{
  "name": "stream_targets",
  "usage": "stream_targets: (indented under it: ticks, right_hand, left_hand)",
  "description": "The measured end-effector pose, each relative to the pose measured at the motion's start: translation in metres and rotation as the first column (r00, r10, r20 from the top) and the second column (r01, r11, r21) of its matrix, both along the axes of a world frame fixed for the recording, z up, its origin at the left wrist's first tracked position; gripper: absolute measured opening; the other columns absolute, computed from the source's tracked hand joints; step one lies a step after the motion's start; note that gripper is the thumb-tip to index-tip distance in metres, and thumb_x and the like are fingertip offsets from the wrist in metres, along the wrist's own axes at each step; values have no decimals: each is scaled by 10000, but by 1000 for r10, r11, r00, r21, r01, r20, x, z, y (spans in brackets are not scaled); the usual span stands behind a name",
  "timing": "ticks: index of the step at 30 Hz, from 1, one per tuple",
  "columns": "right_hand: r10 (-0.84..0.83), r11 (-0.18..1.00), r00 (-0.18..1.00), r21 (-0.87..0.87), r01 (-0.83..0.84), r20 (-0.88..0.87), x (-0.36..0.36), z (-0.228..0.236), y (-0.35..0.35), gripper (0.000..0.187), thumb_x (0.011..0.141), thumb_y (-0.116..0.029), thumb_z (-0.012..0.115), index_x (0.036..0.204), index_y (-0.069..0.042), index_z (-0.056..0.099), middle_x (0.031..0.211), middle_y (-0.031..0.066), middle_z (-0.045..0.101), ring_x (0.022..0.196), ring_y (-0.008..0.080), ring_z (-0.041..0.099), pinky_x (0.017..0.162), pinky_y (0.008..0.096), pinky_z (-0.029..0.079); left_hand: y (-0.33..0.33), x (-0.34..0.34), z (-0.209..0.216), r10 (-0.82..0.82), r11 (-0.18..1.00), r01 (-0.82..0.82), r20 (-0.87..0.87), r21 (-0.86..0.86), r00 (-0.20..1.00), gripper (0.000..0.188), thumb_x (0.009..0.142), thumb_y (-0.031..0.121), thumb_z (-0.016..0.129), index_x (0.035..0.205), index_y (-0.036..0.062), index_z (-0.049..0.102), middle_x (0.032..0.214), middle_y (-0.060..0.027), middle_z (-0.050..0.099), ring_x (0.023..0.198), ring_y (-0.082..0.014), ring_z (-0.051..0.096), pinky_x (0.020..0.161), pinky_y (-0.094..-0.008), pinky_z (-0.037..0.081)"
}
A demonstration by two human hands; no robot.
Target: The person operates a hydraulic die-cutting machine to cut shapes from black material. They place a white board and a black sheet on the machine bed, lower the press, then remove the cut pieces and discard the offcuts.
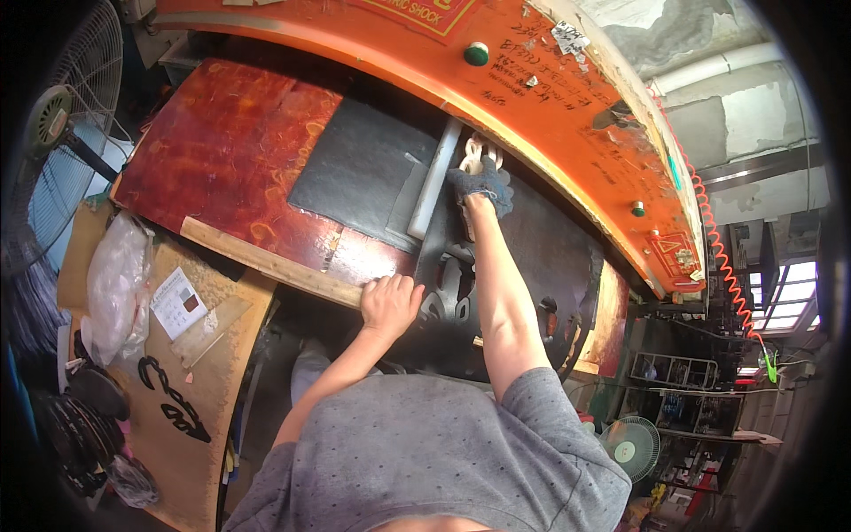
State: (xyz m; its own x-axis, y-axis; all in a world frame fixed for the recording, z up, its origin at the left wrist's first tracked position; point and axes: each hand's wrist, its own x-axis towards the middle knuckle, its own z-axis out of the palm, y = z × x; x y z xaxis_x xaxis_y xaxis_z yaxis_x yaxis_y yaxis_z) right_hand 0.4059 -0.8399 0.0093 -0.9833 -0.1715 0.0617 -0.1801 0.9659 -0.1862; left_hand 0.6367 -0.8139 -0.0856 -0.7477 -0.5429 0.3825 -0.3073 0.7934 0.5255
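My left hand (391,304), bare, has its fingers curled over the near edge of the reddish-brown board, at the end of a wooden strip (266,260). My right hand (483,188) wears a dark grey glove and reaches far forward, below the orange machine beam (532,89). Its fingers close around a pale piece with looped outlines (476,152), partly hidden by the glove. Beneath that hand lies a black sheet (550,230); cut-out shapes (452,288) show near its front. Left of my right hand is a long whitish bar (436,182).
Another dark sheet (350,164) lies on the red-brown board (222,124). At the left are a side table (199,390) with black cut pieces (173,403), a clear plastic bag (120,279) and a large fan (66,124). A red coiled hose (709,230) hangs at the right.
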Motion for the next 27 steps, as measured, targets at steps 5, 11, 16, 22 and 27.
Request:
stream_targets:
  ticks: [5,11,16,22,27]
  right_hand:
    - [26,1000,995,-10,-25,97,-17,-6,7,818,634,-617,673,1331,-252,451,1324,172,460,1185,372,474,971,458,398]
    - [16,574,998,-818,36,55,-21,-24,82,448,788,-309,663,1109,0,615,1073,133,636,960,228,599,827,313,466]
    - [-104,372,956,-881,293,274,4,-53,175,185,822,-215,609,878,-42,643,785,55,624,648,134,576,563,274,458]
    - [-210,274,934,-899,340,289,-46,-32,236,165,831,-221,574,818,-64,623,681,30,600,543,102,537,464,247,419]
    - [-176,196,962,-950,242,208,-110,21,265,163,836,-234,564,837,-80,616,693,16,601,513,105,509,424,247,375]
  left_hand:
    - [0,0,0,6,1000,-6,5,-6,1000,254,821,328,588,679,130,515,680,-21,535,665,-204,542,606,-348,385]
    - [-9,-17,-4,13,999,-13,-13,-31,1000,267,835,338,566,689,123,507,666,-24,532,643,-209,551,593,-359,395]
    - [-23,-38,-7,9,999,-8,31,-31,999,275,838,350,559,706,112,523,687,-50,567,678,-241,578,620,-394,423]
    - [-48,-76,-10,9,996,0,98,-90,995,322,876,381,517,751,84,521,727,-92,563,734,-291,570,631,-432,415]
    - [-62,-91,-10,32,975,-34,-10,-218,999,342,818,389,605,977,87,608,1039,-63,581,1063,-261,490,972,-462,303]
